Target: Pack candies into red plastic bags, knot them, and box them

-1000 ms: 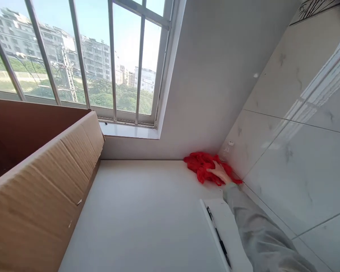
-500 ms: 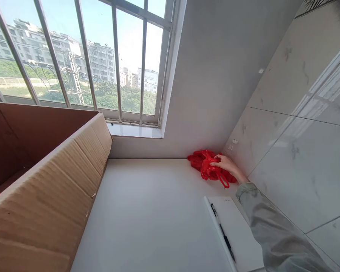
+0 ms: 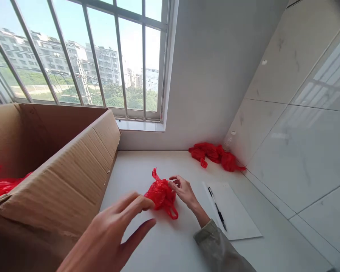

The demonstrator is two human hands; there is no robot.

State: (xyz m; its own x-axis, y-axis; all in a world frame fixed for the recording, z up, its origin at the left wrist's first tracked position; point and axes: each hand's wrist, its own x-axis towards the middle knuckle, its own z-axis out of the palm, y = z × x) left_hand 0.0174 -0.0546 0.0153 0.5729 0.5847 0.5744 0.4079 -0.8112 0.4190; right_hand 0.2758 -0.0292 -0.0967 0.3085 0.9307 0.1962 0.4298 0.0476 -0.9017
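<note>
A crumpled red plastic bag (image 3: 161, 194) with loop handles is over the middle of the white table. My right hand (image 3: 184, 192) is at its right side, thumb and fingers curled on the bag's edge. My left hand (image 3: 110, 226) is in front and to the left, open, with thumb and fingers apart. Its fingertips are close to the bag's left side; whether they touch it I cannot tell. More red plastic bags (image 3: 215, 153) lie bunched at the table's back right corner, against the wall.
A large open cardboard box (image 3: 82, 162) stands on the left with red plastic (image 3: 5, 187) inside. On the right, a black pen (image 3: 217, 209) lies on a white pad (image 3: 239, 217). The white table (image 3: 136, 162) meets the wall below a barred window (image 3: 136, 75).
My right hand has moved left and nearer from the back corner, and a red bag has come with it. My left hand has entered from below. The view has shifted slightly.
</note>
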